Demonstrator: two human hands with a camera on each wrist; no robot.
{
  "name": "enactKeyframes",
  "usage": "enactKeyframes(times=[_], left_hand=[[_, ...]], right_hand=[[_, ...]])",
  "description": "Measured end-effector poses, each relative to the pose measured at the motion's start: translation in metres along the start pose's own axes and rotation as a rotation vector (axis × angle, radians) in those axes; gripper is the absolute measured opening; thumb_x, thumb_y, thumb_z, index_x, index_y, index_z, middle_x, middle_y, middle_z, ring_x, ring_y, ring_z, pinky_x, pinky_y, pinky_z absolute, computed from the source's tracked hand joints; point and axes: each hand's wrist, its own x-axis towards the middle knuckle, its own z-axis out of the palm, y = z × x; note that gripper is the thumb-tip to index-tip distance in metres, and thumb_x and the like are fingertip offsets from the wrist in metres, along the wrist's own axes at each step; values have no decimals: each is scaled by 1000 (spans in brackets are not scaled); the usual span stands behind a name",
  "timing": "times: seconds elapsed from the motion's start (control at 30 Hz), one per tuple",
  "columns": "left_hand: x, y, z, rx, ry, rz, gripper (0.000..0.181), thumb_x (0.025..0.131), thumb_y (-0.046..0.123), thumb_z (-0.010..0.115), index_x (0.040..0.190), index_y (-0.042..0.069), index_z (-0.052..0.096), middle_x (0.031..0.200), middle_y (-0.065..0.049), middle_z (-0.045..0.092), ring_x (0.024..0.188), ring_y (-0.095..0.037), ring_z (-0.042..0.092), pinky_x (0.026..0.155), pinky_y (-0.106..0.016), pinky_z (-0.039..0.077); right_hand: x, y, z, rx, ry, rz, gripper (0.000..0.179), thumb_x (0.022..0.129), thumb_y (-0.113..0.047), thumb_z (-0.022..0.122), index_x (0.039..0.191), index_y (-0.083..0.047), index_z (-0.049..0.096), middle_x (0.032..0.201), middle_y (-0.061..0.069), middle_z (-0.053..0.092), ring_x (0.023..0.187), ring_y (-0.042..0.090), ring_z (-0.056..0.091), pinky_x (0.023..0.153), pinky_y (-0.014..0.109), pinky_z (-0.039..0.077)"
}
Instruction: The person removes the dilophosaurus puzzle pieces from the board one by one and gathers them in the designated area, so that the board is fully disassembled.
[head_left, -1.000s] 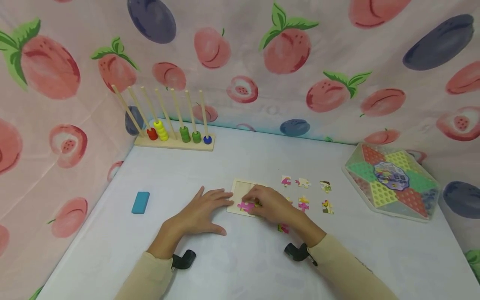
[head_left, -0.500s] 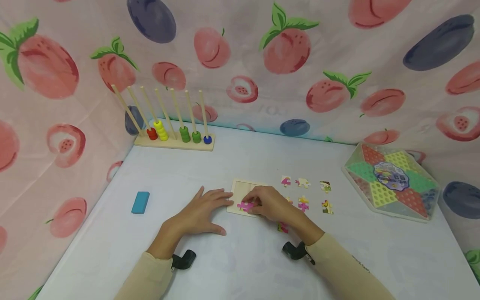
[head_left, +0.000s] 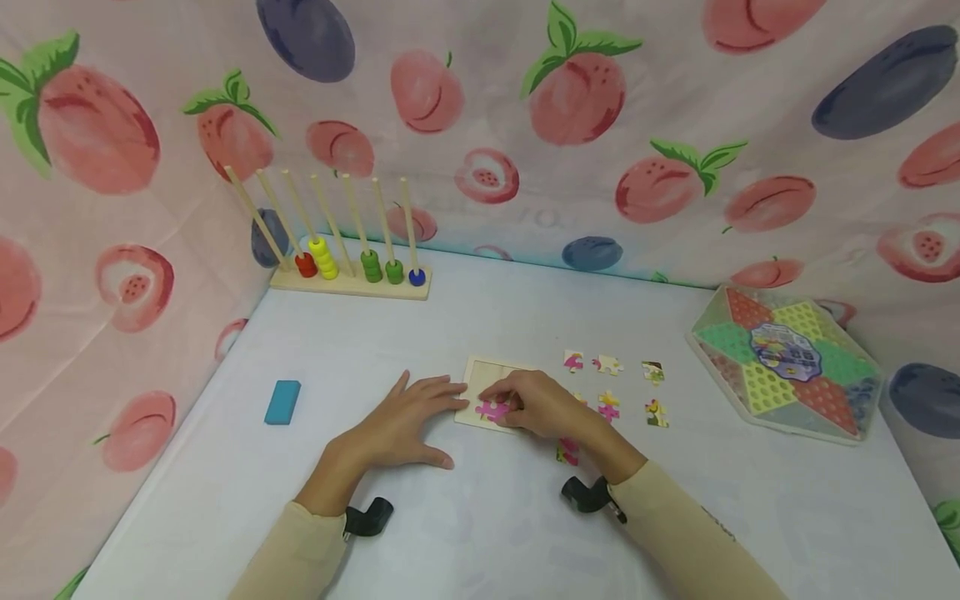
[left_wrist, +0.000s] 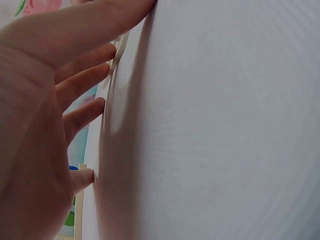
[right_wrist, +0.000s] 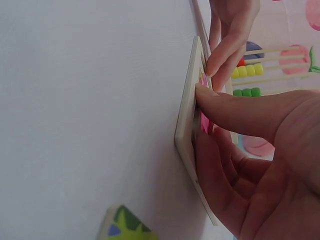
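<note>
A small wooden puzzle tray (head_left: 482, 377) lies flat on the white table, with pink puzzle pieces (head_left: 489, 411) in its lower left part. My right hand (head_left: 546, 406) bends over the tray and pinches a puzzle piece low against it; the fingers hide most of that piece. In the right wrist view, thumb and fingers meet at the tray's rim (right_wrist: 183, 120), with pink (right_wrist: 204, 122) showing behind them. My left hand (head_left: 408, 421) is spread on the table, fingertips at the tray's left edge. The left wrist view shows its fingers (left_wrist: 82, 80) extended and holding nothing.
Several loose puzzle pieces (head_left: 608, 406) lie right of the tray, one (head_left: 567, 452) beside the right wrist. A bead abacus (head_left: 348, 283) stands at the back left. A blue block (head_left: 282, 402) lies at left, a hexagonal Chinese checkers box (head_left: 783, 358) at right.
My right fingers have shifted slightly left over the tray; the green part of the piece seen between them earlier is now hidden. The left hand stays in place.
</note>
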Motion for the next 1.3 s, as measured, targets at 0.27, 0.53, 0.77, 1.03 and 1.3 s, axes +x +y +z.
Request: enactKeyframes(times=[0.27, 0.53, 0.77, 1.03, 1.3], left_hand=[[0, 0, -1, -1, -3, 1, 81, 74, 51, 88, 144, 22, 60, 162, 4, 45, 156, -26, 32, 126, -71, 6], [0, -1, -1, 7, -1, 6, 82, 74, 51, 88, 144, 21, 59, 162, 4, 44, 156, -26, 32, 126, -71, 7], [0, -1, 0, -4, -4, 4, 81, 74, 50, 88, 144, 22, 60, 162, 4, 44, 156, -27, 31, 126, -71, 6], [0, 0, 0, -5, -2, -2, 82, 73, 49, 89, 144, 21, 60, 162, 4, 44, 157, -26, 30, 127, -70, 5], [0, 0, 0, -1, -2, -7, 81, 73, 49, 89, 144, 21, 60, 162, 5, 44, 157, -26, 31, 127, -70, 5]], right_hand=[[1, -4, -1, -37, -5, 18, 37, 86, -12, 82, 121, -14, 72, 97, -3, 65, 82, 10, 55, 74, 16, 51], [0, -5, 0, -42, 10, 60, 27, 86, -15, 82, 113, -14, 75, 90, -4, 63, 81, 11, 54, 73, 19, 50], [-3, -2, 2, -51, 44, 11, 29, 85, -17, 83, 114, -15, 78, 88, -5, 67, 78, 9, 53, 68, 17, 48], [-8, 0, 3, 10, 68, -5, 25, 92, -20, 77, 116, -12, 78, 99, -1, 75, 81, 7, 56, 69, 17, 48], [-11, 1, 0, 98, 55, -13, 28, 95, -21, 73, 122, -12, 75, 112, 2, 75, 96, 11, 62, 84, 20, 56]])
